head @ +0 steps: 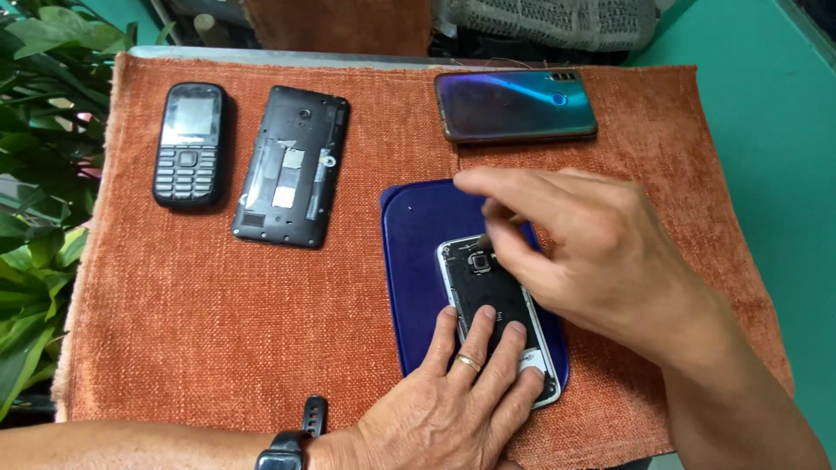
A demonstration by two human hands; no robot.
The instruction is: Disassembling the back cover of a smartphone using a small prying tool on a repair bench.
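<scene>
An opened smartphone [483,287] with its back removed lies on a dark blue cover [414,244]. My left hand [453,400], with a ring and a wrist band, presses flat on the lower part of that phone. My right hand [575,244] hovers over its upper end, fingers pinched on a thin tool whose tip sits near the camera module; the tool is mostly hidden by the fingers.
An orange woven mat [200,322] covers the table. On it at the back lie a black keypad phone [189,145], a black phone shell without its back [292,165] and a blue glossy phone [516,104]. Green leaves [35,174] crowd the left edge.
</scene>
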